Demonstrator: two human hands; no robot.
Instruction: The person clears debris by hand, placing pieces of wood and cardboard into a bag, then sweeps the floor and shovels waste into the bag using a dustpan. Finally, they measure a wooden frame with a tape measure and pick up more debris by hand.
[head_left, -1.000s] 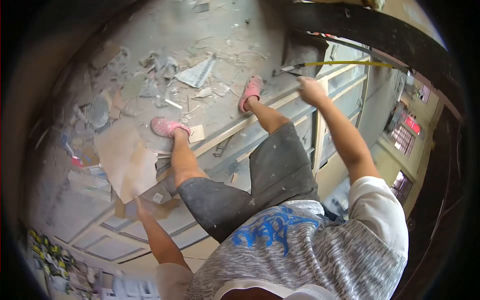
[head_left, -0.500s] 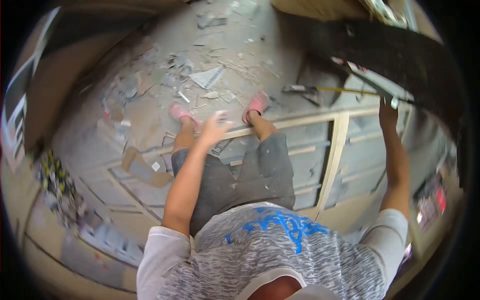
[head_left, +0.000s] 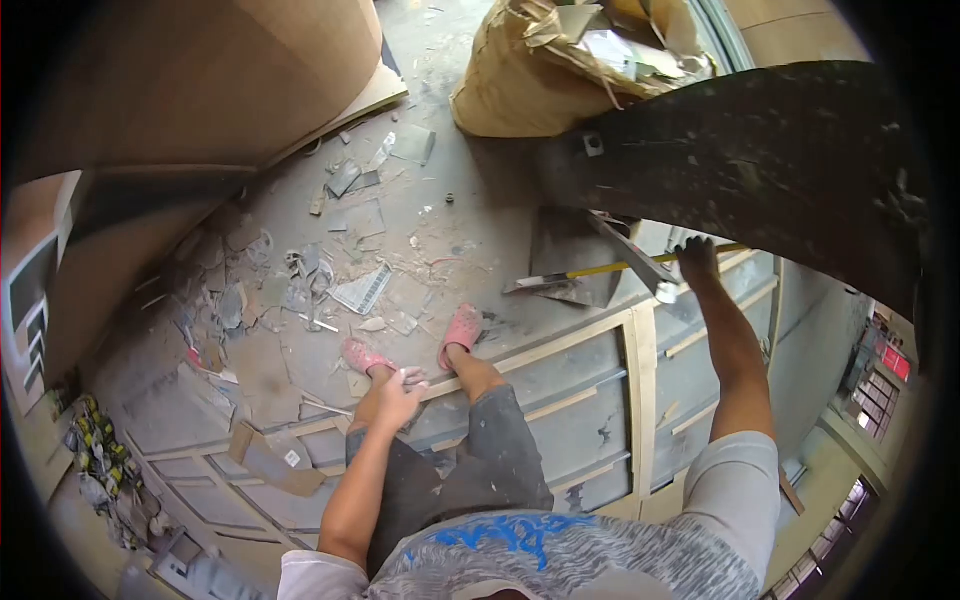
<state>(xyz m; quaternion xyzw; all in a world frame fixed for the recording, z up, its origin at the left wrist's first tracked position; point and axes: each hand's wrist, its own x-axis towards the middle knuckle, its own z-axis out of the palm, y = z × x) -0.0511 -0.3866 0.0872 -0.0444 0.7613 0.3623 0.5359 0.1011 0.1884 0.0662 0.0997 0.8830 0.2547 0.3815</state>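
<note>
My left hand (head_left: 402, 392) hovers over the wooden frame's edge beside my lower leg, fingers loosely spread and apparently holding nothing. On the other side my right hand (head_left: 697, 258) is reached out, its fingers curled around a thin yellow rod (head_left: 595, 270). A flat grey end piece (head_left: 530, 284) sits at the rod's near end. Crossing over the rod is a grey metal bar (head_left: 632, 252) with a pale tip, close to my right hand. The large dark curved panel (head_left: 760, 150) stands just beyond that hand.
Broken scraps (head_left: 362, 290) litter the floor around my pink clogs (head_left: 462, 330). A large brown paper sack (head_left: 510, 85) full of offcuts stands ahead. The slatted wooden frame (head_left: 640, 390) lies along my legs. A brown curved panel (head_left: 200, 80) rises on the left.
The view has tilted, bringing the sack and both big panels further into sight. My right hand and the yellow rod appear further left and lower; my left hand is lower, near my shin.
</note>
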